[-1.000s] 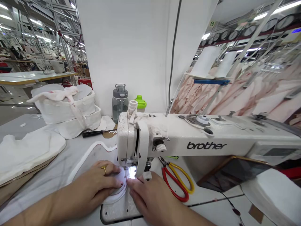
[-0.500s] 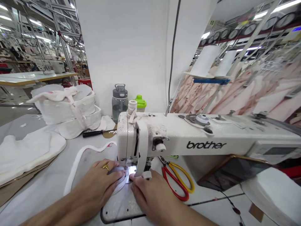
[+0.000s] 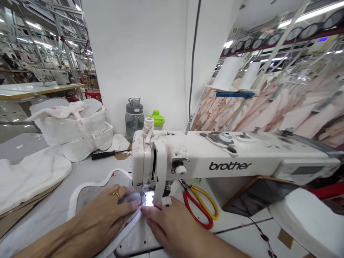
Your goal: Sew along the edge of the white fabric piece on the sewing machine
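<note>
sewing machine head: directly beyond and above both fingertips, obstructing access from there. scissors: just right of the right hand. black-handled tool: beyond the left hand. white-edged grey fabric: beneath the left hand, edging near the right fingertips. left hand: laid over fabric, fingers unclenched. right hand: whether pinching, cannot tell.

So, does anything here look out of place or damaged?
Nothing looks clearly damaged or spilled. Mildly odd: a dark-screened device leans askew under the sewing machine instead of lying flat, and a stray white scrap lies apart from the stacked pieces.
</note>
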The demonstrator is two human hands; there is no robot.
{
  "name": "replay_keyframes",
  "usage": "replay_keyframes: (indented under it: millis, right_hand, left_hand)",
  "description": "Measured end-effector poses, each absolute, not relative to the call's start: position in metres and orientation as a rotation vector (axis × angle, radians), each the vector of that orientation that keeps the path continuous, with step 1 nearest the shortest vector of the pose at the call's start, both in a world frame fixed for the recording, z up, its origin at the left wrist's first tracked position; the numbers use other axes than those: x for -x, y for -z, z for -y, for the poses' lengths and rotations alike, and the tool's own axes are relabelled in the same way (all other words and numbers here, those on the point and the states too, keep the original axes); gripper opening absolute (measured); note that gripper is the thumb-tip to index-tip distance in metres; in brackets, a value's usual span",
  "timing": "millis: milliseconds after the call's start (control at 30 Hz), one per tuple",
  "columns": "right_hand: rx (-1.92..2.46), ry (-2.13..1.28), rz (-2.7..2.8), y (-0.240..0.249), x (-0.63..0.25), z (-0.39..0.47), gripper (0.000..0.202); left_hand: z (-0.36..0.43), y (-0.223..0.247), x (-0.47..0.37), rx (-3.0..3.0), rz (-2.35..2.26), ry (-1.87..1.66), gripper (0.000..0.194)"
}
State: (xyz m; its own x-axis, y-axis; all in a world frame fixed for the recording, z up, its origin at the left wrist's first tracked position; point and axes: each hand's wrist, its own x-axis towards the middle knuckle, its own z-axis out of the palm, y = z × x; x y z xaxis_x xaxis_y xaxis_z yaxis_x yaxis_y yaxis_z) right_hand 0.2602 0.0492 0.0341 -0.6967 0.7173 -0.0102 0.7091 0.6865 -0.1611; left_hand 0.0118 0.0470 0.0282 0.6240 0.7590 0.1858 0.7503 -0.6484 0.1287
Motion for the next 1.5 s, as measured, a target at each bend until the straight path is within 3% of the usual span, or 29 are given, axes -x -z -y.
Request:
replay_keyframes:
  millis: [433, 633, 900, 1500]
  right_hand:
    - [1.213, -0.240, 2.806, -0.038, -0.260, -0.048, 0.037]
    - [1.253, -0.210, 2.793, -0.036, -0.258, -0.048, 0.041]
    - [1.205, -0.258, 2.811, -0.044, -0.261, -0.047, 0.031]
    - [1.264, -0.213, 2.819, -0.042, -0.258, -0.049, 0.039]
  left_hand:
    - [-0.036, -0.016, -0.032, -2.758, -1.583, -0.320, 0.029]
    - [-0.031, -0.017, -0.027, -2.633, -1.465, -0.470, 0.033]
    - [-0.035, -0.039, -0.013, -2.606, -1.320, -0.118, 0.038]
    - [-0.022, 0.002, -0.044, -2.866, -1.668, -0.404, 0.038]
